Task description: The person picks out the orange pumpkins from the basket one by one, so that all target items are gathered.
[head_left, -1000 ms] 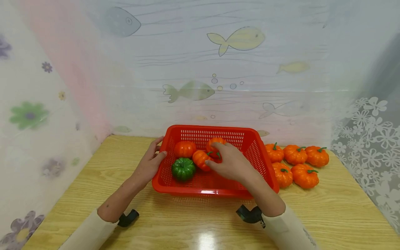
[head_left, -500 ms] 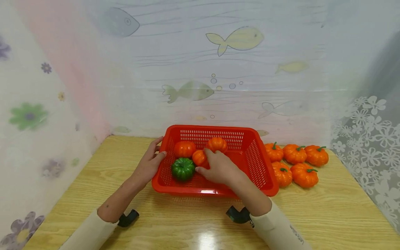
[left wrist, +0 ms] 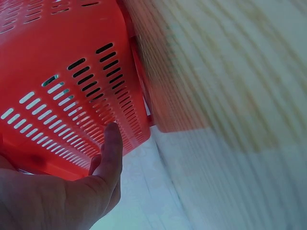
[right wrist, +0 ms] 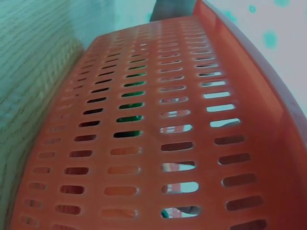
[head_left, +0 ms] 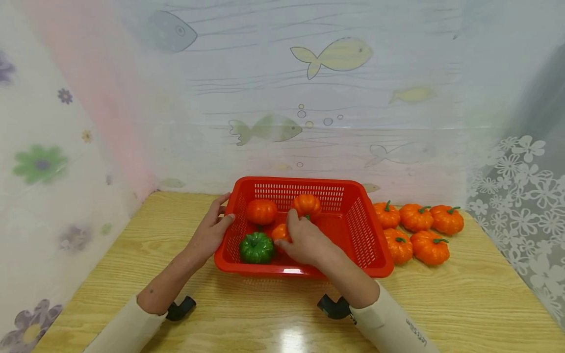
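A red slotted plastic basket [head_left: 353, 269] stands on the wooden table, its side wall [left wrist: 72, 28] filling much of the left wrist view. My left hand [head_left: 212, 235] grips its left rim, thumb at the edge and fingers [left wrist: 112, 148] along the outside. Inside the basket, my right hand [head_left: 304, 240] holds a small orange pumpkin [head_left: 280, 234], partly covered by the fingers. A green pumpkin [head_left: 257, 248] lies just left of it, stem toward the back. Two more orange ones rest behind, one at back left [head_left: 261, 212] and one at back centre [head_left: 306, 205]. The right wrist view shows only the basket's front wall [right wrist: 144, 158], hiding that hand.
Several orange pumpkins [head_left: 416, 217] sit in two rows on the table [head_left: 247, 314], right beside the basket. A fish-patterned curtain [head_left: 265, 88] hangs behind the table's back edge.
My right hand has moved left and toward me from the back-centre pumpkin. The small orange pumpkin has shifted forward, and the green one has tipped and slid forward. My left hand stays put.
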The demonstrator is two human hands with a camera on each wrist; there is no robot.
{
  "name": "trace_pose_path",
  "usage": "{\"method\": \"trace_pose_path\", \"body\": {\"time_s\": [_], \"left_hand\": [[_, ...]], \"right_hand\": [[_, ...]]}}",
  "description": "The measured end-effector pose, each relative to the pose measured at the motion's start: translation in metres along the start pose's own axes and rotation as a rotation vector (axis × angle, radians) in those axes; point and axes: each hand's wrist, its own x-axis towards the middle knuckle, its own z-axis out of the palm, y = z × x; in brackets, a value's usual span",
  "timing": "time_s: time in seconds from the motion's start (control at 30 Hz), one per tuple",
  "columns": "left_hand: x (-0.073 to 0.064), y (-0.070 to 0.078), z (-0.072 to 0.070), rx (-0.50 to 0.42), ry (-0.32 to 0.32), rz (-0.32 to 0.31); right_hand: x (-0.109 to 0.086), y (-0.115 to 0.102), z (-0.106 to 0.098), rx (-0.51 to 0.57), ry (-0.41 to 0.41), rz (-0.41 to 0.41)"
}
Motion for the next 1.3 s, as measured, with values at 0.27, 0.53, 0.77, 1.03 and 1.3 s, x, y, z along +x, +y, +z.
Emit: {"method": "trace_pose_path", "body": {"time_s": [0.27,0.53,0.77,1.03,1.3], "left_hand": [[0.0,0.0,0.0,0.006,0.001,0.0],[-0.001,0.001,0.0,0.006,-0.003,0.002],[0.0,0.0,0.0,0.01,-0.009,0.01],[-0.001,0.0,0.0,0.005,-0.011,0.018],[0.0,-0.001,0.0,-0.004,-0.013,0.02]], "right_hand": [[0.0,0.0,0.002,-0.075,-0.023,-0.011],[-0.001,0.0,0.003,-0.106,-0.018,-0.021],[-0.004,0.001,0.004,-0.136,0.058,-0.067],[-0.012,0.003,0.0,-0.149,0.156,-0.113],[-0.023,0.014,-0.005,-0.146,0.286,-0.211]]}}
